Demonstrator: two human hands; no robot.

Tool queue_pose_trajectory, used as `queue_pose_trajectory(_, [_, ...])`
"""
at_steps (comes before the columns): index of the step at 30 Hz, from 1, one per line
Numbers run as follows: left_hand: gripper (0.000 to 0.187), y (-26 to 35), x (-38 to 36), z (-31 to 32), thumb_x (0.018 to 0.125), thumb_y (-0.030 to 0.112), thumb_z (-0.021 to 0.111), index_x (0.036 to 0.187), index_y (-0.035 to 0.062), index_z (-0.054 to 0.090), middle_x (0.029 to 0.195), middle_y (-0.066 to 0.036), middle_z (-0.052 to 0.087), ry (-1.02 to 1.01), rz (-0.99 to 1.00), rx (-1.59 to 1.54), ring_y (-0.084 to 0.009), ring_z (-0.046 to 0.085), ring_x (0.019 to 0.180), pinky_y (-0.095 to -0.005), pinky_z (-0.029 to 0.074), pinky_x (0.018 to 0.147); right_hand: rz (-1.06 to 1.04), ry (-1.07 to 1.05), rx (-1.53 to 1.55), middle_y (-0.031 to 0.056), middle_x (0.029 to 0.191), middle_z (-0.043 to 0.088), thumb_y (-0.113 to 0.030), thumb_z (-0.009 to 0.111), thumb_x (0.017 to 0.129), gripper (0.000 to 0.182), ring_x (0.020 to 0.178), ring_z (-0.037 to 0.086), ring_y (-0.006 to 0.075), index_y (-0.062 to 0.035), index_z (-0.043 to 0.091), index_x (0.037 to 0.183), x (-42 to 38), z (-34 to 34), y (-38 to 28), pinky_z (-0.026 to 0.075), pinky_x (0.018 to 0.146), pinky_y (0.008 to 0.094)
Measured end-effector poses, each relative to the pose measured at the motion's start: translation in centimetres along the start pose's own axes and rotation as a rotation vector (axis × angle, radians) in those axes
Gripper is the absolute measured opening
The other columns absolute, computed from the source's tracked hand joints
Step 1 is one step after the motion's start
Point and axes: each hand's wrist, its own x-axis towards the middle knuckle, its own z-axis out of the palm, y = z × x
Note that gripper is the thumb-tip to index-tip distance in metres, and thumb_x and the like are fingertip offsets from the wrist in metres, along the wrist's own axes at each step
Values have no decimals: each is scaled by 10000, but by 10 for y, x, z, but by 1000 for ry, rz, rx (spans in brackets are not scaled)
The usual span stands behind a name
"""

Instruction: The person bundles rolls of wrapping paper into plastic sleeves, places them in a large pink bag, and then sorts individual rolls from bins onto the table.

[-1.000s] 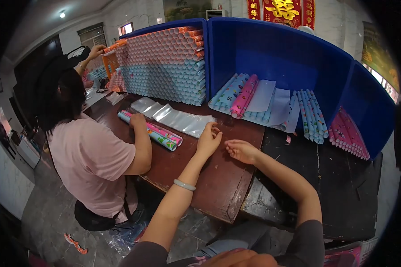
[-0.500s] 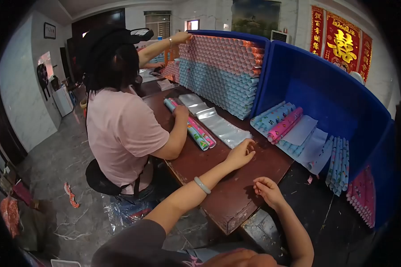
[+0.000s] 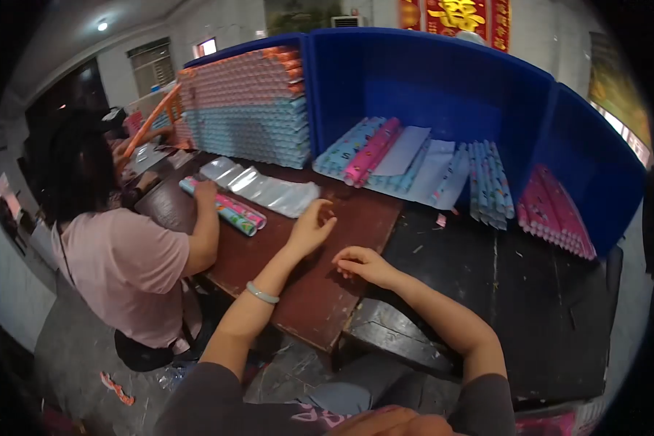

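My left hand [image 3: 312, 229] is over the brown table [image 3: 298, 298], beside the near end of a row of clear plastic sleeves [image 3: 265, 190]. Its fingers are loosely bent and apart, with nothing seen in them. Close by on the right, my right hand [image 3: 367, 265] hovers above the table edge with its fingers curled in toward the thumb. No object shows in it. Past the sleeves, a co-worker's hand [image 3: 205, 190] rests on printed rolls [image 3: 232, 214], one pink and one blue-green.
A blue bin [image 3: 443, 65] holds blue and pink rolls [image 3: 374, 152] and white sheets. Many orange and blue rolls [image 3: 247, 109] are stacked at its left. A co-worker [image 3: 123, 254] sits at left. A black table [image 3: 530, 312] adjoins on the right.
The view has swung right, so the scene sits further left. My right hand has come nearer my left, and its fingers have curled in. The co-worker's far arm has come down from the roll stack.
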Motion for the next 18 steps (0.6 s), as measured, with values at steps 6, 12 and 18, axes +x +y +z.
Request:
queue_pose_trajectory(6, [340, 18, -6, 1, 819, 95, 602, 1125, 35, 465, 925, -82, 584, -129, -33, -114, -146, 580, 811, -259, 467, 682, -98, -59, -105, 33, 852, 590, -131, 522, 904, 161, 718, 559, 98, -27, 572, 1016, -2, 4, 6, 465, 644, 242])
queue_pose_trajectory(12, [338, 17, -7, 5, 806, 94, 613, 1111, 29, 481, 925, -82, 587, -114, -70, -67, -145, 584, 811, -257, 469, 673, -111, -76, -236, 19, 848, 585, -135, 522, 907, 165, 724, 541, 78, -23, 571, 1018, -13, 7, 0, 452, 665, 225])
queue_pose_trajectory(18, [344, 24, -10, 5, 807, 111, 613, 1120, 45, 486, 944, -98, 597, -115, -19, -20, -178, 596, 826, -288, 479, 689, -97, -58, -224, 45, 871, 606, -101, 523, 892, 149, 708, 553, 91, -10, 572, 1000, -11, 8, 5, 462, 654, 243])
